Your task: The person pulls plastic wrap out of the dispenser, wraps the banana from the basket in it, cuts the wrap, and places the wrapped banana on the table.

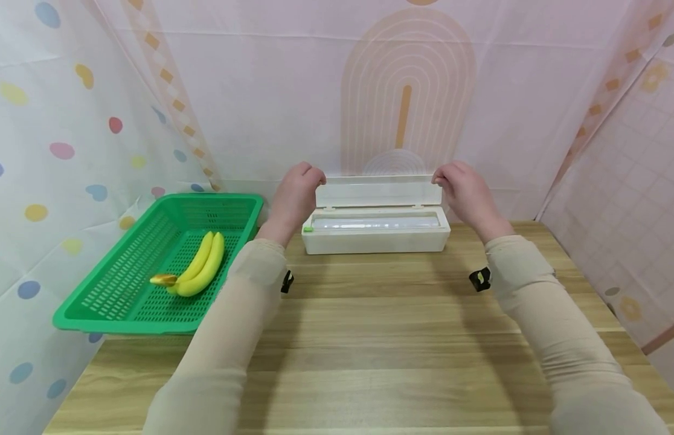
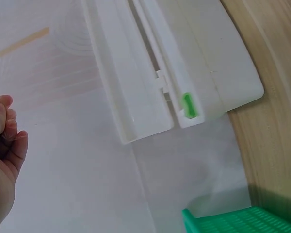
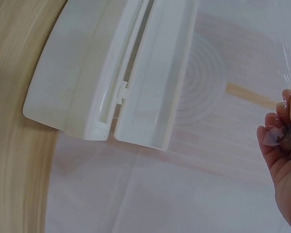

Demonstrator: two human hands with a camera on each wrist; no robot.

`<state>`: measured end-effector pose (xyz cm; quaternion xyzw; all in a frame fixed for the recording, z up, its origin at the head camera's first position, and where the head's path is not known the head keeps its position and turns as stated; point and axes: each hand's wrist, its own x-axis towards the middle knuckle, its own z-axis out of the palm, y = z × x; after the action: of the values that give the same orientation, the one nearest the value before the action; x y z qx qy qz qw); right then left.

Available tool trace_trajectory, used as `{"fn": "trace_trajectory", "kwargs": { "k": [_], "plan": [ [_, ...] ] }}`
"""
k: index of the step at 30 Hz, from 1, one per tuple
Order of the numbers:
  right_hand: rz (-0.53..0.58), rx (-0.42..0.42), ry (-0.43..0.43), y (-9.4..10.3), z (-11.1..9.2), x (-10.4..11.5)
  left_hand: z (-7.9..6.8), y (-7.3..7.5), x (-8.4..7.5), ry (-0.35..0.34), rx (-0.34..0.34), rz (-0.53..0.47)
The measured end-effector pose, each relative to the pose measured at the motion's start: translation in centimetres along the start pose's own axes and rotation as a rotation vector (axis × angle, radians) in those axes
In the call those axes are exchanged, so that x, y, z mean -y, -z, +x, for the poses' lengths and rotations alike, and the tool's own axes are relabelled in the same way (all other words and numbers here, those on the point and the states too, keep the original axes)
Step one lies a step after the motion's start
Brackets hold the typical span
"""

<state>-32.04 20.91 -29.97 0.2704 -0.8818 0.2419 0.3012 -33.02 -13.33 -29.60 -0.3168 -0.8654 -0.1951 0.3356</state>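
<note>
A white cling film dispenser (image 1: 375, 243) stands at the back of the table, its lid (image 1: 377, 195) tipped up. Inside lies a clear film roll (image 1: 375, 223); a green slider (image 2: 189, 105) sits at the left end. My left hand (image 1: 293, 196) is by the lid's upper left corner, and my right hand (image 1: 467, 196) is by the upper right one. Between the curled fingers of the right, a crumpled bit of clear cling film (image 3: 272, 137) shows. The left fingers are pinched the same way; the film there is see-through and barely visible.
A green plastic basket (image 1: 174, 327) stands on the left, with yellow bananas (image 1: 202, 270) in it. A patterned cloth (image 1: 277, 103) hangs close behind the dispenser. Wood-grain tabletop (image 1: 380, 338) lies in front, between my forearms.
</note>
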Motion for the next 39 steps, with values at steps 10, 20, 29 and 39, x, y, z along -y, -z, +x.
{"fn": "trace_trajectory", "kwargs": {
  "k": [10,20,29,39],
  "plan": [
    [0.015,-0.045,0.047,0.8,0.3,0.4,0.4,0.9,-0.6,0.002,-0.013,0.013],
    [0.003,-0.072,0.074,1.5,0.4,0.6,0.6,1.7,-1.2,-0.038,-0.049,0.013],
    [-0.001,-0.096,0.112,2.4,0.6,1.0,0.9,2.5,-1.4,-0.115,-0.089,0.003],
    [-0.006,-0.12,0.165,3.4,0.9,1.4,1.2,3.6,-1.8,-0.172,-0.116,-0.019]
  ]
}}
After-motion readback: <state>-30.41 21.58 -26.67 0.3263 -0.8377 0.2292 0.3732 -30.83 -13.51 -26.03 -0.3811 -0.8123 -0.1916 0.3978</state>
